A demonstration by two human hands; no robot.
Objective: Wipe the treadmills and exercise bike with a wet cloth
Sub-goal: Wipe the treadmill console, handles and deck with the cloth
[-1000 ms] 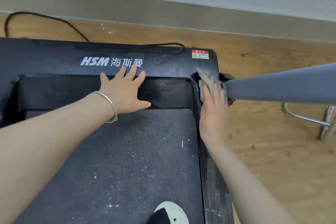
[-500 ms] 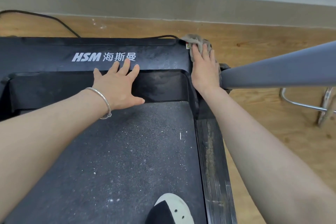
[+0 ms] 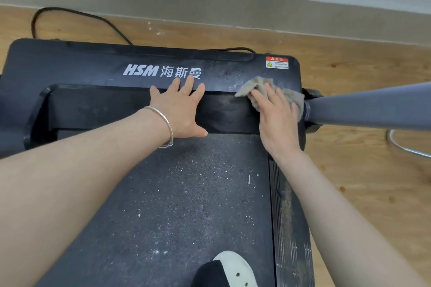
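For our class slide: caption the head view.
Right hand presses cloth on treadmill hood; left hand braces beside it.

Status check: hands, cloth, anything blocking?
Left hand flat on motor cover. Right hand pressing cloth there. Grey upright crowds right side.

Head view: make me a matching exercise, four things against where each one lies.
Things:
1. cloth
2. left hand
3. warning sticker
4. shoe

Places:
A. far right corner of the motor cover
B. near end of the dusty belt
C. under the right hand
D. flat below the HSM logo

Pairs: 1-C, 2-D, 3-A, 4-B
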